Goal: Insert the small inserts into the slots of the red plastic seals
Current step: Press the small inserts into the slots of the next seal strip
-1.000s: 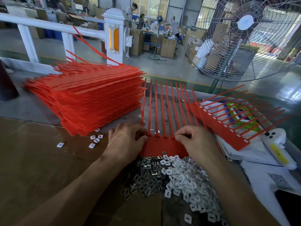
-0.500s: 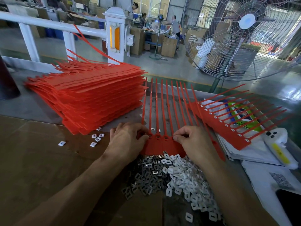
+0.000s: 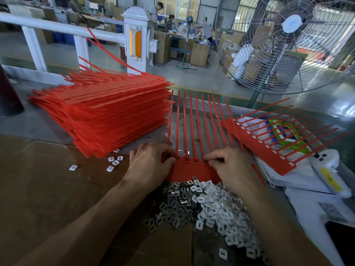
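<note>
factory floor stretches out behind the bench, with a big cage fan (image 3: pixel 288 41) humming to one side and a white railing (image 3: pixel 63 29) at the back. on the cardboard-covered table (image 3: pixel 48 189) a strip of red plastic seals (image 3: pixel 192 169) lies flat in front of the person, its thin tails fanned away from them, its joined heads nearest the body. the left hand (image 3: pixel 151 162) pinches the strip's left end, fingertips together on a slot; the right hand (image 3: pixel 230 166) has thumb and forefinger closed at a slot further right, probably on a small insert, though the piece itself is hidden under the fingers.

to do this step well, i'd say hold the strip down firmly with the left, seat each insert square to its slot, and press until it sits flush before moving along the row.

the seals look like thin, flexible moulded plastic, bright red, each head with a small rectangular slot. just below the hands, touching the strip's near edge, sits a heap of white inserts (image 3: pixel 226 212) and grey metal inserts (image 3: pixel 172 206). a tall stack of red strips (image 3: pixel 107 112) waits to the left, and another strip (image 3: pixel 269 143) lies to the right.
</note>
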{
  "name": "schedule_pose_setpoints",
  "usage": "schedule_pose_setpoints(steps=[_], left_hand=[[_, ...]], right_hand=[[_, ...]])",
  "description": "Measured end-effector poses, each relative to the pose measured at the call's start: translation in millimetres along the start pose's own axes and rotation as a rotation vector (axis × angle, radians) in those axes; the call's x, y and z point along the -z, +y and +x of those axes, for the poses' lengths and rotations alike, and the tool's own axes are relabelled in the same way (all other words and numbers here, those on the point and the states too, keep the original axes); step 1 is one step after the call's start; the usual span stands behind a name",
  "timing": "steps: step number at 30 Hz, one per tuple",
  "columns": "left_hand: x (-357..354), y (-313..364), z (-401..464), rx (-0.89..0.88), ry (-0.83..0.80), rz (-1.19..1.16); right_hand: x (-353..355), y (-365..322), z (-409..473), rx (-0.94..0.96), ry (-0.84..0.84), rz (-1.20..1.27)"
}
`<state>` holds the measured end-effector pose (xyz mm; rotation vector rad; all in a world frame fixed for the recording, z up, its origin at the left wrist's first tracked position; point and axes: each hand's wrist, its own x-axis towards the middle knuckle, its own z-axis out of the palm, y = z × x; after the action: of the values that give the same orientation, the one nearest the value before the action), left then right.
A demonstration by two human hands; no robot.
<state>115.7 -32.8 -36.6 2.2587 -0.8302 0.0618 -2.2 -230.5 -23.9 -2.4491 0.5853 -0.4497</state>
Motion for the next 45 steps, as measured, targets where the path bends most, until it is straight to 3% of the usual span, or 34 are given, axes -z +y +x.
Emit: schedule_pose_setpoints(steps=[15, 28, 37, 45], left_hand=[[0.7, 0.4, -0.1, 0.02, -0.019, -0.006], [0.5, 0.5, 0.0, 0.036, -0.022, -0.002], [0.4, 0.1, 0.1, 0.049, -0.022, 0.008], [1.5, 1.0, -0.7, 0.048, -0.027, 0.005]], right_hand=[[-1.8, -3.6, -2.8, 0.025, 0.036, 0.014], [-3.3, -4.6, 1.4, 0.038, -0.009, -0.119], [-7.8, -4.3, 2.1, -0.014, 0.088, 0.024], [0.5, 1.1, -0.4, 0.056, 0.021, -0.03]])
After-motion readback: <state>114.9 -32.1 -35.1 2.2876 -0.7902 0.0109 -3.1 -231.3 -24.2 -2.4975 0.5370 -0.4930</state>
